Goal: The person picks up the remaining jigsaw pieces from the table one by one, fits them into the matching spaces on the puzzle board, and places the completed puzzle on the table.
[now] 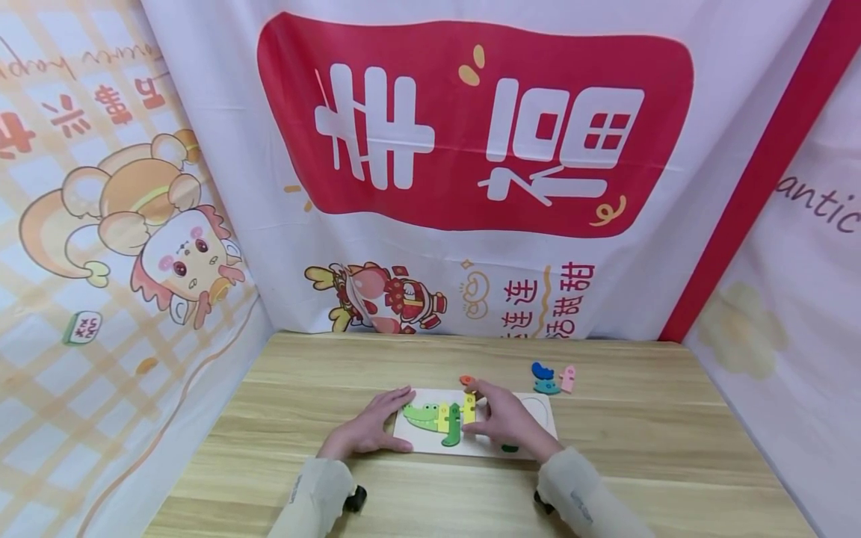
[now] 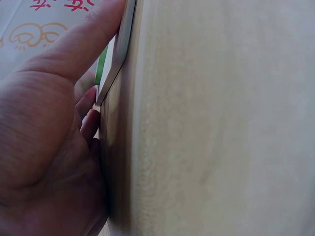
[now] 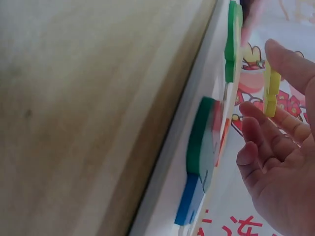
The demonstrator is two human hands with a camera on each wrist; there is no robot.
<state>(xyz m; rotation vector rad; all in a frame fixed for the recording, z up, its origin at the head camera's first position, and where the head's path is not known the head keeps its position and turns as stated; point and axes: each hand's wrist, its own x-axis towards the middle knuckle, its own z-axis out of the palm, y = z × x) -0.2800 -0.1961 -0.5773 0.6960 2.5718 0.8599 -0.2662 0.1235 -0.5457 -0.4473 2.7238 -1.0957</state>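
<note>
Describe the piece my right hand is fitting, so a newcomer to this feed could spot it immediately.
On the wooden table lies a pale puzzle board, with the left hand flat on its left edge. The right hand pinches a small yellow piece over the board's middle, just right of the crocodile's green parts. It is the only piece lifted between fingertips; the blue and pink loose pieces sit apart on the table.

The flat rectangular puzzle board [image 1: 417, 442] is pale cream and carries a bright green crocodile-head piece [image 1: 421, 415], a yellow notched piece [image 1: 468, 407] and a darker green piece [image 1: 453, 433]. Beside it on the light wood-grain table [image 1: 673, 448] lie a blue piece [image 1: 541, 370], a teal piece [image 1: 546, 387] and a pink piece [image 1: 568, 378]. The hanging cloth backdrop [image 1: 471, 261] is white with a red panel bearing white characters.
</note>
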